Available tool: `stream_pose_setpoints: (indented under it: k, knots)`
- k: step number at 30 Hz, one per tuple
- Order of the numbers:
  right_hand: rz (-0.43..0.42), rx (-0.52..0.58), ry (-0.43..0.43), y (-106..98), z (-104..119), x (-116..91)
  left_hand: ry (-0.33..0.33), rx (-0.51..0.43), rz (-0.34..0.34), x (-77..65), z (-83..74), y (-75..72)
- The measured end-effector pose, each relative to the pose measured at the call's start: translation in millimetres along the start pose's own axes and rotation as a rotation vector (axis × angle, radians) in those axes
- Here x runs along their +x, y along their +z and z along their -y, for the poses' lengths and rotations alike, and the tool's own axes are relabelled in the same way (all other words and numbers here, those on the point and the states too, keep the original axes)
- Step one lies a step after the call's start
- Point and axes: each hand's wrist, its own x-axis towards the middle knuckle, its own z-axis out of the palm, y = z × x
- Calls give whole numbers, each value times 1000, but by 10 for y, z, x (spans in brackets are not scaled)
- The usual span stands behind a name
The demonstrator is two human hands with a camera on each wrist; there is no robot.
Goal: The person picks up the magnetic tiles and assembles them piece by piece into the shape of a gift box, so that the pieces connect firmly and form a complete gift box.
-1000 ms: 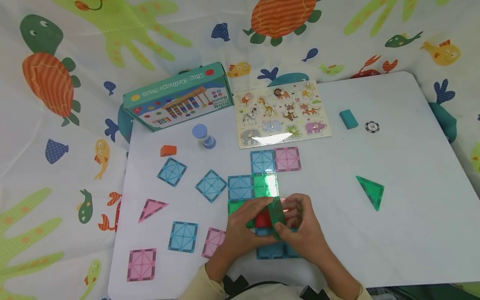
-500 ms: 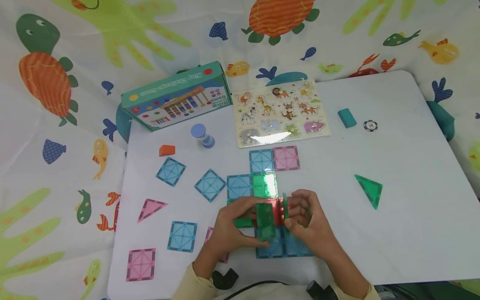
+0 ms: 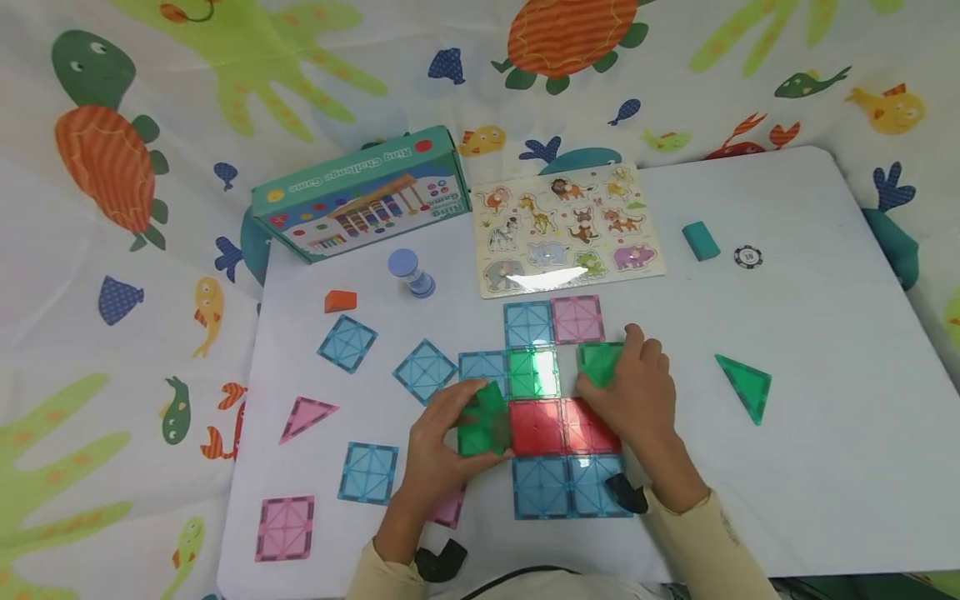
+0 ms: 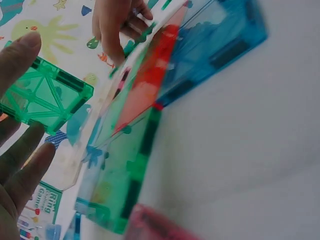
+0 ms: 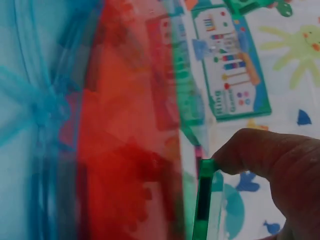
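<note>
My left hand (image 3: 437,446) pinches a green square magnetic tile (image 3: 491,417) by its edges, left of the red tiles (image 3: 536,427); the left wrist view shows this green tile (image 4: 47,95) between thumb and fingers. Over the right side of the layout, my right hand (image 3: 639,392) pinches another green tile (image 3: 597,362). Its edge shows under a fingertip in the right wrist view. Between the hands lie a flat green tile (image 3: 533,372) and two red tiles, with blue tiles (image 3: 542,487) below. A blue tile (image 3: 528,323) and a pink tile (image 3: 577,319) join at the top.
Loose blue and pink tiles (image 3: 285,529) lie to the left, and a green triangle (image 3: 746,387) to the right. Behind are a game box (image 3: 367,200), an animal puzzle board (image 3: 566,229), a small hourglass-shaped toy (image 3: 411,272), a teal block (image 3: 701,241) and a chip (image 3: 747,257).
Both hands, close together one second ago, have drawn apart. The left moved left with its green tile; the right moved up and right with the other, uncovering the red tiles.
</note>
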Motion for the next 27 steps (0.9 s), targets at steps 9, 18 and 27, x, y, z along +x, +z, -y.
stream_pose_setpoints:
  k: [9,18,27]
  knots:
    - [1,-123,-33,181,134,27,-82,-29,59,-19,-67,106]
    - [-9,93,-316,24,70,-211,-59,-157,74,9,-80,239]
    - [337,397,-658,-187,6,-521,-56,-661,176,88,-339,270]
